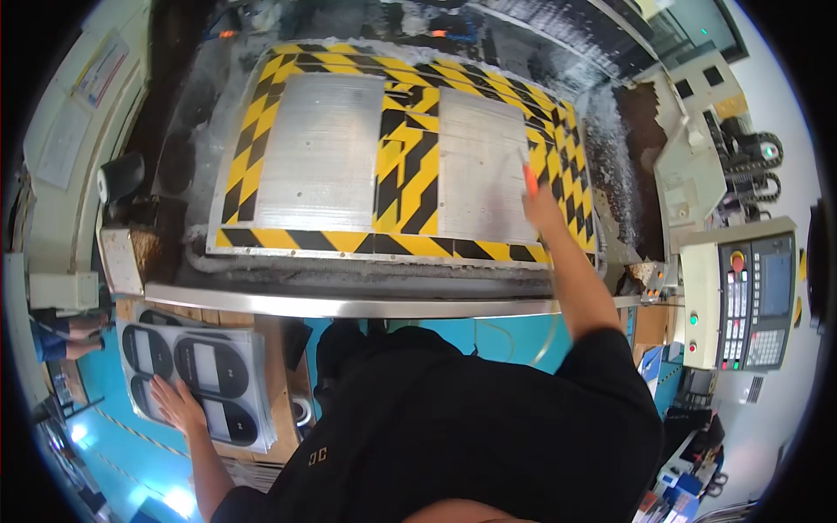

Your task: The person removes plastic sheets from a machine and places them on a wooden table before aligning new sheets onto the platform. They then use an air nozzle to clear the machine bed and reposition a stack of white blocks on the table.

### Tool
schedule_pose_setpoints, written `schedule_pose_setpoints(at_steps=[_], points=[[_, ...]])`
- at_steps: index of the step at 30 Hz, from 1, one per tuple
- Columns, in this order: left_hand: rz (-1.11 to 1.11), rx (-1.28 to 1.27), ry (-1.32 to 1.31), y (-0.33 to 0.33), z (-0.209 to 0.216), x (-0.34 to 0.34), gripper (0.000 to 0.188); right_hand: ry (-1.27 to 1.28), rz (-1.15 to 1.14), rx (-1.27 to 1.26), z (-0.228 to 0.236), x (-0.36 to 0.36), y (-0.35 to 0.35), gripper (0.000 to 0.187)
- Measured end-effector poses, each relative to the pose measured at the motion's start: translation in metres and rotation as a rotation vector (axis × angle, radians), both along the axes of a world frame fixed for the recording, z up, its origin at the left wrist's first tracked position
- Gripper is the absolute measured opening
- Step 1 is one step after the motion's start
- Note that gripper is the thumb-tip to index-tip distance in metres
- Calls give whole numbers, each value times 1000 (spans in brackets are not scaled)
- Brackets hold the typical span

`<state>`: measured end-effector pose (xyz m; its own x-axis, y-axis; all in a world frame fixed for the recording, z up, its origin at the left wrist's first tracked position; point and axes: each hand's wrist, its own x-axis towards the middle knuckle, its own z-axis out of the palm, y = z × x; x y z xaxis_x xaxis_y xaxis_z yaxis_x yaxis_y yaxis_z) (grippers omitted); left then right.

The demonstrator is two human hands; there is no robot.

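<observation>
My right hand (542,212) is closed round the orange handle of a slim tool (531,179). The tool's greyish tip is blurred, so its kind cannot be made out. Below it lies a bare silver plate (478,161), the right one of two on the machine bed. The left plate (321,152) lies across a strip of yellow-and-black striped tape (407,174). Down at the left, my left hand (179,407) rests with fingers spread on a stack of clear-edged sheets (256,357) printed with black rounded shapes and pale rectangular windows.
A shiny metal rail (366,304) runs along the machine's front edge. The sheets lie on a wooden surface (275,375). At the right stands a control panel (758,305) with buttons and a screen. Another person's arm (85,328) shows at the far left.
</observation>
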<state>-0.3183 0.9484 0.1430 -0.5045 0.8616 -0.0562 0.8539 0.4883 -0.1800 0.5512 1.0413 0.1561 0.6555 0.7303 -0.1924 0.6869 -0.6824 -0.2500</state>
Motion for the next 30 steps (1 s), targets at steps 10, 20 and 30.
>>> schedule_pose_setpoints(at_steps=[10, 20, 30], points=[[-23, 27, 7, 8, -9, 8, 67, 82, 392, -262, 114, -127, -69, 34], [-25, 56, -33, 21, 2, 18, 67, 151, 971, 50, 42, -178, 111, 48], [-3, 24, -81, 16, 12, 23, 69, 621, 587, 85, 16, -254, 227, 49]])
